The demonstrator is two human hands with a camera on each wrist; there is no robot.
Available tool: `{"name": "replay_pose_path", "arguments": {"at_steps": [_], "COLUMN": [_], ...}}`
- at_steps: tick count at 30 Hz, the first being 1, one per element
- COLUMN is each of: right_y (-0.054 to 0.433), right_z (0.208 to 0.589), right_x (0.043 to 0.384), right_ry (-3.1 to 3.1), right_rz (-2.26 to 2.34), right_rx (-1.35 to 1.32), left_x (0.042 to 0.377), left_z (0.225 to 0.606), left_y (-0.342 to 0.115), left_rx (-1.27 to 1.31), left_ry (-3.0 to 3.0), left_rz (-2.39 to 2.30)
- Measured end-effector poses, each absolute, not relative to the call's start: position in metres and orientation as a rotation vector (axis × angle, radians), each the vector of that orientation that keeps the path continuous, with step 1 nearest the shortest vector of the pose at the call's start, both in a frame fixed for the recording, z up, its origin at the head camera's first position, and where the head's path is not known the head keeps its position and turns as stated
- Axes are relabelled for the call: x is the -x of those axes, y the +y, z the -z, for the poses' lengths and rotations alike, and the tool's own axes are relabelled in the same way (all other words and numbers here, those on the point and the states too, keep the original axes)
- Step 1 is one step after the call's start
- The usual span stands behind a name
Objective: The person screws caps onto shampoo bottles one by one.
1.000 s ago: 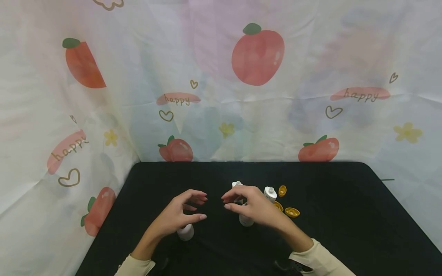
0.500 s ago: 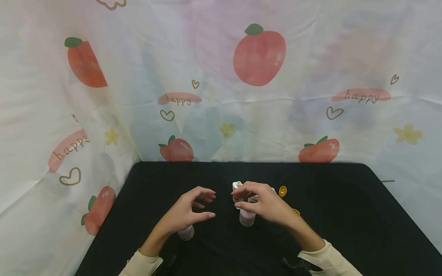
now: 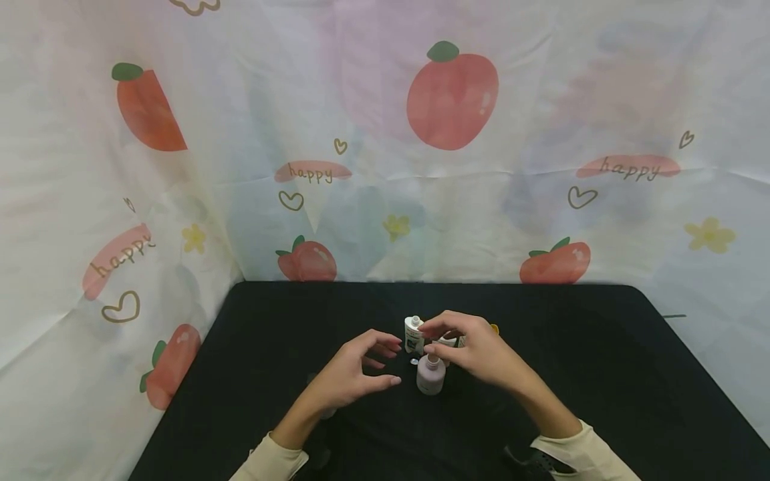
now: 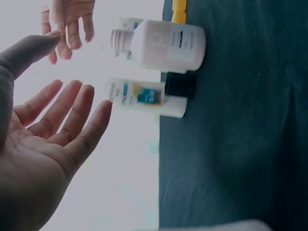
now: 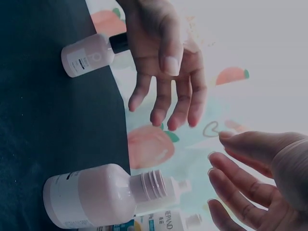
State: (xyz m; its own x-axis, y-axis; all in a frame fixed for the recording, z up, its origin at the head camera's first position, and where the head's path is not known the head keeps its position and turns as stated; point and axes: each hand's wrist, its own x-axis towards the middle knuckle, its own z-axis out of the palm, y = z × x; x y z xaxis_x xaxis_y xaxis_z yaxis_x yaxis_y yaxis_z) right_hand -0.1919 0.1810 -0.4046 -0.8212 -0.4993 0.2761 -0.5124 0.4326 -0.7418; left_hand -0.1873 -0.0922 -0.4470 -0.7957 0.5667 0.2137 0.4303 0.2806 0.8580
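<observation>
An uncapped pink bottle (image 3: pixel 430 377) with a threaded neck stands upright on the black table. Just left of it, in the head view, my left hand (image 3: pixel 361 371) hovers with fingers spread and bent loosely, holding nothing. Above and behind its neck is my right hand (image 3: pixel 475 344), fingers relaxed and apart from the bottle in the right wrist view. A black cap (image 4: pixel 180 85) sits near the bottle's base. Behind stands a white bottle (image 3: pixel 414 334) with a printed label, its nozzle uncovered. Another white bottle is partly hidden by my right hand.
A second pink bottle (image 5: pixel 86 55) with a black cap stands at the left, mostly hidden behind my left wrist in the head view. Yellow caps (image 4: pixel 179 9) lie on the right. A printed curtain (image 3: pixel 451 200) rises behind the table's far edge.
Both hands have shifted right. My left hand has come closer to the uncapped pink bottle, while my right hand has moved slightly farther back, uncovering more of that bottle and the white one.
</observation>
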Motion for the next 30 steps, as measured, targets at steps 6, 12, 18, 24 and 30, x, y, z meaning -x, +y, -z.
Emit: {"name": "replay_pose_path", "arguments": {"at_steps": [6, 12, 18, 24, 30], "right_y": [0.187, 0.191, 0.195, 0.197, 0.198], "right_z": [0.405, 0.405, 0.409, 0.411, 0.414], "right_x": [0.191, 0.191, 0.190, 0.190, 0.190], "right_ry": [-2.669, -2.663, -2.649, -2.644, -2.658], "right_rz": [-1.332, -1.333, -1.368, -1.367, -1.362], "right_rx": [-0.887, -0.881, -0.888, -0.880, -0.866], "left_x": [0.187, 0.188, 0.191, 0.194, 0.196], "left_z": [0.456, 0.468, 0.483, 0.494, 0.503], "left_y": [-0.077, -0.063, -0.052, -0.043, -0.036], "left_rx": [-0.915, -0.889, -0.879, -0.854, -0.847], "left_ry": [2.409, 2.411, 2.412, 2.402, 2.438], "left_rz": [-1.552, -1.576, -1.581, -1.605, -1.557]}}
